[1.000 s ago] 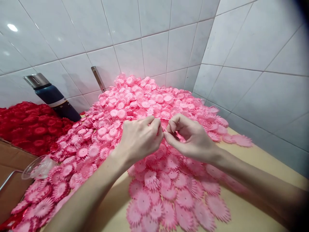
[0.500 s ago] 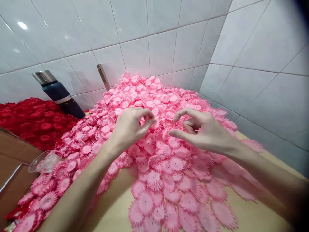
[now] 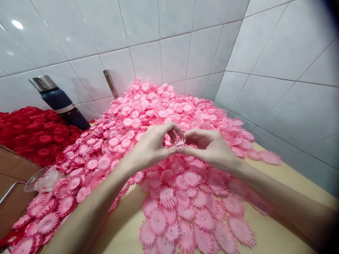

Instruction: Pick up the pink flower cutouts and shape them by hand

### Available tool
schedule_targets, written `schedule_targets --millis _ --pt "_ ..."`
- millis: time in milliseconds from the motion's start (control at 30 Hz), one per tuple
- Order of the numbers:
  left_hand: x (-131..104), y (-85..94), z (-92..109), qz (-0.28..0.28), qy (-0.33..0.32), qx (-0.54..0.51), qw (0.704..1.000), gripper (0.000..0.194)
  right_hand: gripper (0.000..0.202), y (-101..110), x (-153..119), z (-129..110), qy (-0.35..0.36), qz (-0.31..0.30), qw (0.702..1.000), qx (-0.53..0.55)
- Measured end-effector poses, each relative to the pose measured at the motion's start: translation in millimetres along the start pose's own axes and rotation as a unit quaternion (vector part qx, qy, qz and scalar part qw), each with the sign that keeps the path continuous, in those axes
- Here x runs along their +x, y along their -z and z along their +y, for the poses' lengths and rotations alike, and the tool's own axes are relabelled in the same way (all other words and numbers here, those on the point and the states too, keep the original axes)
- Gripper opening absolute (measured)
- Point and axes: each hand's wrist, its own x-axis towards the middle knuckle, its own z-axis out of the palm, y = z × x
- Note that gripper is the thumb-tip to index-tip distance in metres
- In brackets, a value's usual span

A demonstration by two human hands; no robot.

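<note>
Hands closed in since half a second ago: gap between them is gone, and one pink petal disc now shows at the fingertips. Head view: left hand pinches the disc from its left, thumb below, index curled above; right hand pinches it from the right, thumb tip right beside the left thumb. Both grips on the same disc, held above the big heap of pink discs. Heap spreads over the yellowish worktop toward the camera, up against the tiled wall at the back. Left side: red pile, dark blue bottle leaning beside it, clear plastic cup by the cardboard box
</note>
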Motion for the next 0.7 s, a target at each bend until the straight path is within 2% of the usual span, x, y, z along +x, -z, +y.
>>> schedule_targets --millis 100,200,333,467,600,700 --pt "0.7 1.8 -2.8 -0.004 0.025 -0.024 0.999 0.021 0.008 -1.9 -0.7 0.4 0.001 0.015 1.0 -0.027" --pt "1.3 4.9 -5.4 -0.015 0.056 -0.08 0.995 0.027 0.01 -1.7 -0.7 -0.4 -0.008 0.023 0.999 -0.024" --pt "2.0 5.0 -6.4 -0.013 0.074 -0.123 0.99 0.025 0.01 -0.6 0.4 0.5 -0.013 0.044 0.999 0.017" --pt "1.7 3.8 -7.3 -0.04 0.056 -0.122 0.99 0.031 0.011 -1.3 0.7 3.5 -0.024 0.019 0.998 0.061" --pt "1.9 7.1 -9.6 -0.094 0.102 -0.151 0.979 0.049 0.008 -1.7 0.0 3.9 -0.025 0.009 0.998 0.055" --pt "3.4 8.8 -11.7 -0.114 0.125 -0.195 0.966 0.04 0.008 -1.8 -0.4 2.7 -0.021 0.004 0.999 0.038"
